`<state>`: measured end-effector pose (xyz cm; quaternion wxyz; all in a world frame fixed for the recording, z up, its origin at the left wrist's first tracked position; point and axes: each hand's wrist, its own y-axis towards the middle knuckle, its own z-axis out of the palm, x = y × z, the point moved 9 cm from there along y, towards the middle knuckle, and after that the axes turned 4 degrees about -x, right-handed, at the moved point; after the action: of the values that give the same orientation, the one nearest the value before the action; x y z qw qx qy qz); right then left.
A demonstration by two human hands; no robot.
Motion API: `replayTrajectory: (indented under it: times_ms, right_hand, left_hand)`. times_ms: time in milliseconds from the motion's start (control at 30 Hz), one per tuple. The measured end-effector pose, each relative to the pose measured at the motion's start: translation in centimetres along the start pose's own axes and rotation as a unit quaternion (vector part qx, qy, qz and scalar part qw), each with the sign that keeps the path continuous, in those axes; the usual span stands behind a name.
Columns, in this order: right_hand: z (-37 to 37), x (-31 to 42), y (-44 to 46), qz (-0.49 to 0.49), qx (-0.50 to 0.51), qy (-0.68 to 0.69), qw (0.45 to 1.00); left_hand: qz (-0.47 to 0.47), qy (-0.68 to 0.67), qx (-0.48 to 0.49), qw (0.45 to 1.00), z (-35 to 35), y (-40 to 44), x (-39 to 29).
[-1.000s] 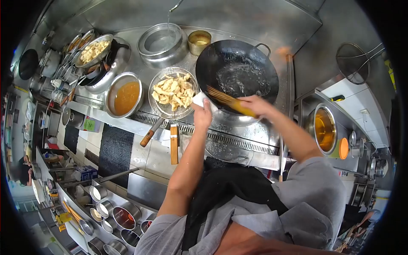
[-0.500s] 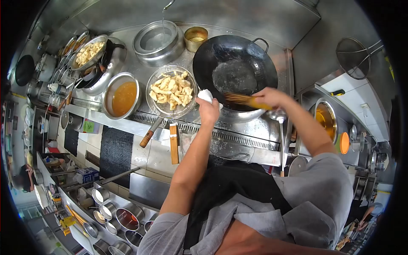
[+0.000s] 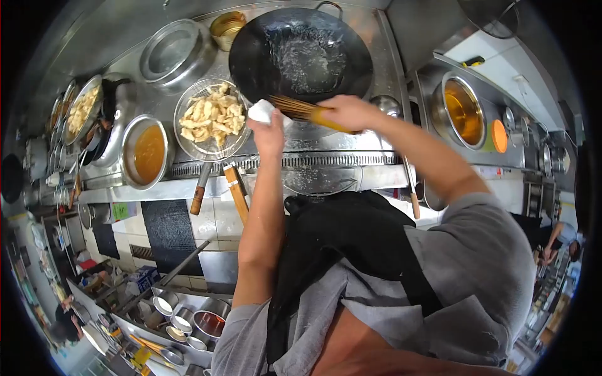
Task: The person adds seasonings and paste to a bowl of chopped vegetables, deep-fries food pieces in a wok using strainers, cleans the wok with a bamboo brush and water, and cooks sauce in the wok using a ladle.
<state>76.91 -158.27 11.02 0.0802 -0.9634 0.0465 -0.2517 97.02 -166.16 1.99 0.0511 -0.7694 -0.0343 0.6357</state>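
My left hand (image 3: 268,135) is closed on a folded white cloth (image 3: 261,111), pressed at the near left rim of a large black wok (image 3: 251,69). Wet patches and bubbles show in the bottom of the wok. In my right hand (image 3: 347,114) is a bamboo wok brush (image 3: 295,109), its fingers wrapped round the yellowish grip. The bristles point left across the wok's near edge, close to the cloth. Left of my left hand, a wire strainer (image 3: 182,145) holds pale fried pieces (image 3: 210,119); its wooden handle (image 3: 197,199) sticks out over the counter edge.
A bowl of brown sauce (image 3: 135,169), a steel pot (image 3: 150,75) and a gold tin (image 3: 227,28) stand left of the wok. A ladle (image 3: 385,103) lies at the right, near a pot of amber liquid (image 3: 464,109). Another person (image 3: 558,235) is in the far right background.
The view has shifted, so the stove things appear farther up and left. The brush has moved from over the wok's near side leftward, closer to the cloth. Both hands keep their holds.
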Motion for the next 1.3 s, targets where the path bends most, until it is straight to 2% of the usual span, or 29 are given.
replayTrajectory:
  times_ms: [67,100,133,167,200,267,300,333,367,400,433,467,533,567,600,667,700,733,800,833,867,933,967,1033,1133,1167,1200,1267,1300]
  right_hand:
    - [-4.7,-5.0,-2.8,0.042,0.142,-0.034,0.988]
    - [-8.1,-6.6,-2.8,0.108,0.177,-0.082,0.975]
    - [-10.3,-8.9,-0.4,0.141,0.165,-0.16,0.963]
    - [-12.6,-11.1,1.8,0.176,0.157,-0.234,0.943]
    - [-13.7,-13.5,5.6,0.18,0.101,-0.334,0.92]
    - [-11.9,-12.7,13.1,0.163,-0.036,-0.265,0.95]
    - [-9.8,-10.8,15.2,0.162,-0.081,-0.209,0.961]
    - [-7.3,-8.4,16.6,0.159,-0.125,-0.149,0.968]
    - [-3.5,-7.2,18.1,0.177,-0.122,-0.061,0.975]
    - [-0.9,-5.4,17.4,0.185,-0.148,-0.038,0.971]
    - [1.3,-3.8,15.7,0.172,-0.151,0.001,0.974]
    - [2.5,-2.6,13.6,0.169,-0.133,0.031,0.976]
    - [3.0,-2.1,9.3,0.133,-0.075,0.008,0.988]
    - [2.6,-2.7,7.1,0.107,-0.032,-0.03,0.993]
    - [1.6,-3.6,5.0,0.08,0.013,-0.068,0.994]
    - [-1.8,-7.5,3.5,0.048,0.068,-0.144,0.986]
    - [-4.6,-9.1,4.5,0.107,0.126,-0.169,0.972]
    - [-6.8,-10.8,5.8,0.168,0.183,-0.191,0.95]
    - [-9.0,-11.6,12.0,0.166,0.027,-0.219,0.961]
    - [-7.6,-12.0,14.7,0.178,-0.037,-0.167,0.969]
    - [-5.9,-11.8,16.9,0.189,-0.101,-0.114,0.97]
    - [-1.5,-7.4,15.5,0.198,-0.138,-0.075,0.967]
    - [0.1,-6.5,13.5,0.177,-0.127,-0.059,0.974]
    - [2.1,-5.2,10.1,0.139,-0.072,-0.053,0.986]
    - [-1.7,-6.8,3.2,0.093,0.055,-0.136,0.985]
    - [-3.7,-8.7,2.2,0.103,0.085,-0.166,0.977]
    - [-5.9,-11.2,2.7,0.08,0.079,-0.221,0.969]
    - [-10.2,-15.6,6.2,0.104,0.045,-0.294,0.949]
    - [-11.6,-15.1,8.5,0.123,0.001,-0.258,0.958]
  left_hand:
    - [-0.01,-0.02,-0.011,1.0,0.5,-0.2,-0.3]
    - [0.009,-0.003,-0.03,1.0,0.7,-0.2,-0.7]
    - [0.028,0.013,-0.053,0.998,0.7,0.0,-1.2]
    - [-0.024,0.024,-0.032,0.999,1.0,0.5,-0.2]
    - [-0.021,0.024,-0.034,0.999,0.7,1.2,0.3]
    - [-0.09,-0.042,0.022,0.995,1.2,1.8,2.6]
    - [-0.131,-0.048,0.036,0.99,0.9,0.5,0.3]
    - [-0.125,-0.047,0.028,0.991,0.4,0.9,0.3]
    - [-0.112,-0.043,0.044,0.992,0.5,1.3,0.7]
    - [-0.099,-0.042,0.061,0.992,0.7,1.6,1.1]
    - [-0.099,-0.054,0.106,0.988,1.0,1.8,1.5]
    - [-0.091,-0.055,0.107,0.989,1.0,1.8,2.1]
    - [-0.013,-0.118,0.004,0.993,-0.2,2.0,1.5]
    - [-0.061,-0.174,-0.013,0.983,-0.2,1.4,0.9]
    - [-0.06,-0.177,-0.015,0.982,0.6,1.2,1.4]
    - [-0.02,-0.096,-0.072,0.993,1.2,2.1,2.4]
    - [-0.059,0.003,-0.074,0.995,1.0,2.2,2.3]
    - [-0.06,0.001,-0.081,0.995,0.7,2.3,2.7]
    - [-0.043,-0.044,-0.026,0.998,1.2,2.7,3.2]
    - [-0.087,-0.021,0.0,0.996,1.1,2.4,3.0]
    - [-0.069,-0.066,0.006,0.995,1.2,2.4,2.7]
    - [-0.11,-0.069,0.017,0.991,0.6,0.6,-0.3]
    - [-0.106,-0.069,0.022,0.992,1.1,0.6,-0.2]
    - [-0.039,-0.071,-0.034,0.996,0.3,1.2,0.1]
    - [-0.049,-0.032,-0.031,0.998,0.4,1.7,1.3]
    - [-0.005,-0.028,-0.037,0.999,0.5,2.4,2.1]
    - [-0.006,-0.026,-0.042,0.999,0.1,2.2,1.3]
    - [-0.105,-0.037,0.019,0.994,0.7,1.2,0.5]
    - [-0.101,-0.047,0.029,0.993,0.8,1.7,1.4]
